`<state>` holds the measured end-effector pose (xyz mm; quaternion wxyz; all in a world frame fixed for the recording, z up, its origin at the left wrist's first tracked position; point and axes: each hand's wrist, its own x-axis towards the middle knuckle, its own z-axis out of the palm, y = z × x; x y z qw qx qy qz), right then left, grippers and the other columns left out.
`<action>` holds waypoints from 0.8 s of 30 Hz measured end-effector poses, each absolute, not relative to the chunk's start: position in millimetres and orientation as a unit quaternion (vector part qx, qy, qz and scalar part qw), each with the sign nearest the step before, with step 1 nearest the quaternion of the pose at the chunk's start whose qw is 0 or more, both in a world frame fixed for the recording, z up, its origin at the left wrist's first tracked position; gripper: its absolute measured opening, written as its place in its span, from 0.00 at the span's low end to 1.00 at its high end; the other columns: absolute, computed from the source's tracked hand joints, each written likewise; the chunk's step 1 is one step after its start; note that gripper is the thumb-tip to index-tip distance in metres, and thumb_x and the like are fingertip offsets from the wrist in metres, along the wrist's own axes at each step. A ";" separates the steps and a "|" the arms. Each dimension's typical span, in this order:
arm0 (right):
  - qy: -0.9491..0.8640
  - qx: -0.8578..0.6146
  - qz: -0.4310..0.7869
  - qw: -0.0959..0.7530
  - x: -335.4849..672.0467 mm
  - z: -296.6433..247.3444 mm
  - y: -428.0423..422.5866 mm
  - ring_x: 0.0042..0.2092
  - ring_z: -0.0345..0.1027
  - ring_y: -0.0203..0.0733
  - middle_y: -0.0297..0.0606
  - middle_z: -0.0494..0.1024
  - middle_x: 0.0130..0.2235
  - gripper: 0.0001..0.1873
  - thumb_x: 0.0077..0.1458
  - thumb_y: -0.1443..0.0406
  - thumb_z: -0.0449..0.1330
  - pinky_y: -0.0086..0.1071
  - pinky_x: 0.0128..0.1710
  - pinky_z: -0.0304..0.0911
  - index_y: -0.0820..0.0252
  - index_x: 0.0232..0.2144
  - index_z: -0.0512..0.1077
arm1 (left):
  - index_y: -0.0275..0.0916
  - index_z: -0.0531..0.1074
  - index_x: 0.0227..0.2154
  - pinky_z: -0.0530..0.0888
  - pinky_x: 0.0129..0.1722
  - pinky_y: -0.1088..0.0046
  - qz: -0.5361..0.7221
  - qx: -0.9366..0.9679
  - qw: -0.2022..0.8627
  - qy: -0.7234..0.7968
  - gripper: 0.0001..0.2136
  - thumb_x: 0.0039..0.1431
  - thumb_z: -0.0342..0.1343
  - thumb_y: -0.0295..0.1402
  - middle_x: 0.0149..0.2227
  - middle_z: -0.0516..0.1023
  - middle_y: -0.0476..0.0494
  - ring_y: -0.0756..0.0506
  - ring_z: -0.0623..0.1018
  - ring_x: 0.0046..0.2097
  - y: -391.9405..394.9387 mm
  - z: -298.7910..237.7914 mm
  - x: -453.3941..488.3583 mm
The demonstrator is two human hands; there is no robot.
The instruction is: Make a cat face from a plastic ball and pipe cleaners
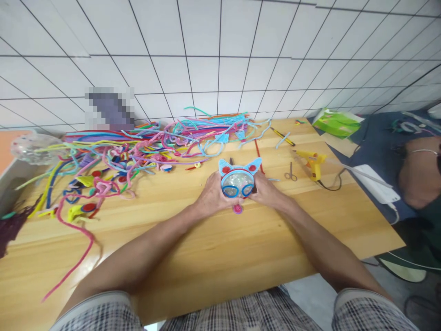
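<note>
Both my hands grip a small round craft figure (238, 180) at the middle of the wooden table (220, 257). The figure is a clear glittery ball with light-blue pipe-cleaner cat ears, red ear centres and two blue rings like eyes. My left hand (212, 196) wraps its left side with fingers closed. On the ball's right side sits my right hand (267, 192), closed round it too. A pink coiled disc (237, 209) lies on the table just below the figure, between my hands.
A big tangle of coloured pipe cleaners (138, 147) covers the back left of the table. Small scissors (291, 173) and a yellow glue gun (312, 163) lie to the right. A green packet (336, 122) sits at the far right. Another person (420, 174) is at the right edge.
</note>
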<state>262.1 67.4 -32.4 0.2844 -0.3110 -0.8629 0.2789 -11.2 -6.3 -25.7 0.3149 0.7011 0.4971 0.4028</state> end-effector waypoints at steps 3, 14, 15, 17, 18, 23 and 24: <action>-0.855 -0.330 0.263 0.301 257.5 -40.7 68.3 0.65 0.88 0.71 0.51 0.93 0.63 0.30 0.62 0.60 0.79 0.63 0.68 0.84 0.51 0.64 0.84 | 0.44 0.77 0.74 0.85 0.74 0.39 0.408 0.694 0.359 0.472 0.47 0.57 0.91 0.50 0.70 0.87 0.30 0.25 0.88 0.70 -1.1 -23.7 -16.8; -0.840 -0.373 0.270 0.287 253.3 -36.3 68.1 0.61 0.90 0.68 0.51 0.93 0.60 0.26 0.61 0.63 0.76 0.59 0.64 0.85 0.52 0.61 0.81 | 0.43 0.71 0.78 0.80 0.82 0.35 0.433 0.681 0.373 0.457 0.54 0.56 0.90 0.55 0.76 0.82 0.26 0.23 0.84 0.77 13.0 -36.7 -29.6; -0.837 -0.372 0.278 0.288 256.5 -35.4 65.2 0.62 0.89 0.69 0.52 0.92 0.61 0.28 0.61 0.61 0.77 0.60 0.64 0.85 0.52 0.62 0.80 | 0.43 0.71 0.78 0.80 0.82 0.34 0.432 0.677 0.378 0.461 0.53 0.57 0.90 0.57 0.76 0.82 0.26 0.22 0.83 0.77 10.9 -35.9 -29.5; -0.826 -0.382 0.294 0.293 263.2 -34.6 60.5 0.62 0.88 0.70 0.52 0.92 0.62 0.31 0.61 0.57 0.80 0.62 0.64 0.85 0.52 0.63 0.79 | 0.42 0.72 0.78 0.79 0.82 0.33 0.431 0.669 0.387 0.465 0.51 0.60 0.88 0.59 0.76 0.81 0.25 0.22 0.83 0.78 7.1 -33.5 -28.7; -0.820 -0.390 0.301 0.293 266.3 -34.7 59.1 0.62 0.88 0.70 0.52 0.91 0.61 0.31 0.61 0.55 0.81 0.63 0.64 0.85 0.51 0.62 0.79 | 0.42 0.72 0.77 0.80 0.82 0.33 0.430 0.666 0.392 0.466 0.50 0.62 0.87 0.59 0.76 0.82 0.25 0.22 0.83 0.77 5.6 -32.2 -28.0; -0.816 -0.394 0.306 0.293 272.3 -36.6 60.2 0.64 0.86 0.71 0.48 0.91 0.61 0.31 0.60 0.55 0.84 0.64 0.66 0.84 0.48 0.61 0.80 | 0.45 0.75 0.75 0.82 0.79 0.35 0.435 0.653 0.394 0.478 0.48 0.59 0.89 0.57 0.74 0.85 0.29 0.23 0.86 0.75 3.6 -27.9 -24.6; -0.818 -0.390 0.304 0.295 272.0 -37.0 60.6 0.65 0.86 0.71 0.49 0.91 0.61 0.31 0.60 0.55 0.84 0.64 0.67 0.83 0.48 0.61 0.80 | 0.45 0.75 0.75 0.83 0.78 0.35 0.437 0.652 0.392 0.480 0.48 0.59 0.89 0.57 0.73 0.86 0.29 0.23 0.86 0.74 3.5 -27.5 -24.2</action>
